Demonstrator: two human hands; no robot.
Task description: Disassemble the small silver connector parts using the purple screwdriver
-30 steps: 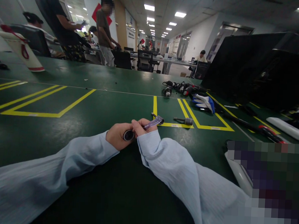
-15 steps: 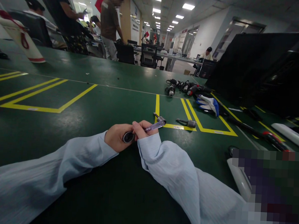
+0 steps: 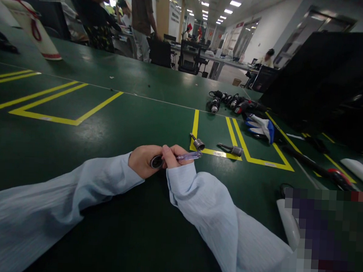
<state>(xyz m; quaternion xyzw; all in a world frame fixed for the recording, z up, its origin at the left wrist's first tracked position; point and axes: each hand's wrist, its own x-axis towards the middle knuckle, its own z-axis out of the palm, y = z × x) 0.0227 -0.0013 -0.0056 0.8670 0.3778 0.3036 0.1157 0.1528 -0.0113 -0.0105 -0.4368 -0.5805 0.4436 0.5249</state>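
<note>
My left hand is closed around a hole saw, its dark round open end facing me. Against it, my right hand grips a screwdriver whose clear purplish handle sticks out to the right. The screwdriver's tip is hidden by my fingers, so I cannot tell whether it touches the hole saw. Just beyond my hands, a second hole saw with a thin shank lies on the green table. A third hole saw rests to its right across the yellow tape.
Farther back on the right lie several power tools and a blue-and-white glove. A large black screen fills the right side. A cream-coloured holder stands at the far left. People and chairs are beyond the table.
The view has tilted down and shifted slightly left, so the table items sit differently in the picture. The screwdriver handle lies flatter now. Both hands keep their holds.
</note>
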